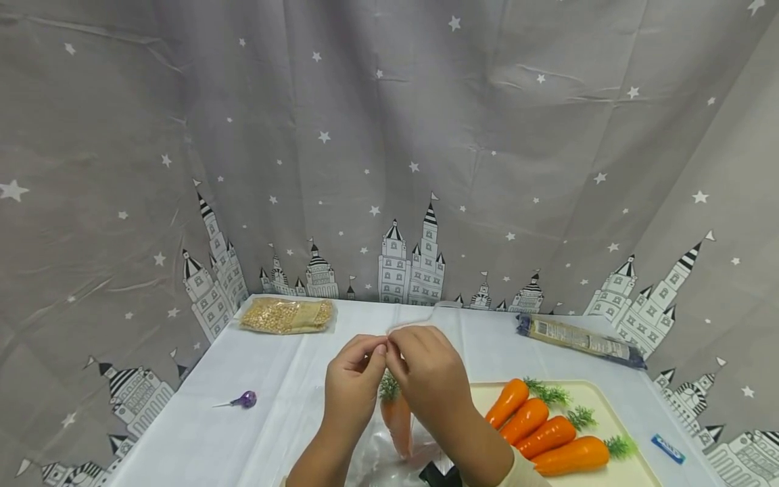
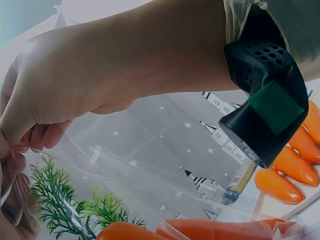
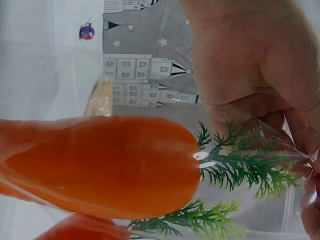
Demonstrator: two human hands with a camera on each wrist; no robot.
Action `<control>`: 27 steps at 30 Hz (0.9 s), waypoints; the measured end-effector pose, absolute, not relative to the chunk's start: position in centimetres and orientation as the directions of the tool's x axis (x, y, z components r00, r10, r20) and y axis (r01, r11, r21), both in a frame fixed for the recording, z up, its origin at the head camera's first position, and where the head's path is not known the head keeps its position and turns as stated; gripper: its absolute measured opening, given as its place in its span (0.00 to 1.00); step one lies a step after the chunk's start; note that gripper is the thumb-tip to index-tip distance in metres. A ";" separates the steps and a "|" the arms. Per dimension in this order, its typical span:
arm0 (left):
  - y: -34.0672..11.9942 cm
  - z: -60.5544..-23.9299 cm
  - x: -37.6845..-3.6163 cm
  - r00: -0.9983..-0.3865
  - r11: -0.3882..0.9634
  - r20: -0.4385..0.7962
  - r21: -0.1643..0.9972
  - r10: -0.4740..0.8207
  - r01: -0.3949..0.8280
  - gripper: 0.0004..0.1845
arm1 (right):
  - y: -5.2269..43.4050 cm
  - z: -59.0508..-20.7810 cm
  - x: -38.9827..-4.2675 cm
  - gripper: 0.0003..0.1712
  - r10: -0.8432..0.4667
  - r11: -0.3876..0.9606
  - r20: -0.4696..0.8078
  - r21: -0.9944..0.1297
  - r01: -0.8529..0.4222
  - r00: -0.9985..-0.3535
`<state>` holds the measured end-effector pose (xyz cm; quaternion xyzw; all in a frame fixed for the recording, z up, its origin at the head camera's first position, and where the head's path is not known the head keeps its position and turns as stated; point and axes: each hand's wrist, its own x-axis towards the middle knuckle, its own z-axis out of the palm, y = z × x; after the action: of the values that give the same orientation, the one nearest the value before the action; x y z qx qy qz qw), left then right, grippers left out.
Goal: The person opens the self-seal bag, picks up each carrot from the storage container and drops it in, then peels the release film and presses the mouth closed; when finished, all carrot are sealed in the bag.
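Both hands meet above the table's middle and pinch the top edge of a clear plastic bag (image 1: 372, 452). My left hand (image 1: 371, 353) holds the edge from the left, my right hand (image 1: 397, 352) from the right, fingertips almost touching. Inside the bag hangs an orange toy carrot (image 1: 398, 418) with green leaves (image 1: 388, 387) pointing up. In the right wrist view the carrot (image 3: 100, 165) fills the frame behind the plastic, and the left wrist view shows its leaves (image 2: 65, 200). A second orange shape lies lower in the bag (image 2: 220, 229).
A cream tray (image 1: 587, 390) at the right holds several more carrots (image 1: 535, 419). A packet of yellow grains (image 1: 287, 315) lies at the back left, a dark long packet (image 1: 578, 338) at the back right. A purple lollipop (image 1: 245, 399) and a small blue packet (image 1: 667, 448) lie near the table's sides.
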<state>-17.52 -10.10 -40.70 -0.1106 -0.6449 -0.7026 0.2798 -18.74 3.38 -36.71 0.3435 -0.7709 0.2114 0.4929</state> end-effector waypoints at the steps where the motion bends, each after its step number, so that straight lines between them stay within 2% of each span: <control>1: -10.1 -40.7 -17.5 -0.821 -0.007 0.514 0.847 -0.250 0.532 0.07 | 3.4 -36.7 -18.7 0.02 -0.323 0.673 0.906 0.017 -0.740 -0.273; 18: -10.5 -40.6 -17.2 -0.825 0.042 0.524 0.848 -0.214 0.528 0.07 | 3.6 -36.8 -19.2 0.02 -0.368 0.610 0.886 0.001 -0.792 -0.283; 27: -10.5 -40.7 -17.3 -0.812 0.056 0.548 0.834 -0.202 0.549 0.06 | 4.0 -36.7 -19.1 0.05 -0.386 0.622 0.888 0.050 -0.782 -0.251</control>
<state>-17.25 -10.49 -40.70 -0.1295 -0.6712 -0.6747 0.2783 -19.14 4.04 -36.69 0.3825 -0.7632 0.2070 0.4779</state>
